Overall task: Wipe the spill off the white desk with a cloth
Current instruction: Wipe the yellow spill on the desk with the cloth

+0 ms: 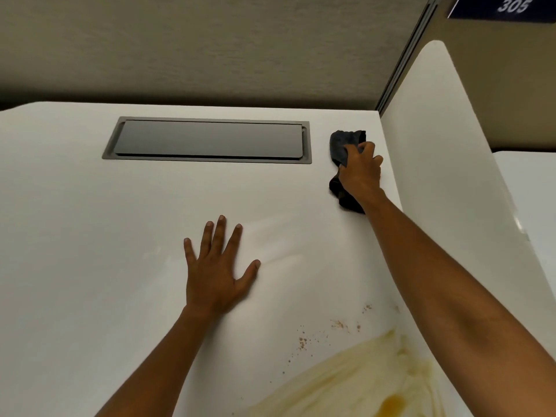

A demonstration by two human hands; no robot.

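A dark cloth lies crumpled at the far right corner of the white desk. My right hand rests on top of it with fingers closed around the fabric. A yellow-brown smeared spill spreads across the near right part of the desk, with a darker orange puddle and brown specks beside it. My left hand lies flat on the desk near the middle, fingers spread, holding nothing.
A grey rectangular cable hatch is set into the desk at the back. A white side partition rises along the right edge. A beige wall panel stands behind the desk, with a dark sign reading 305 at top right.
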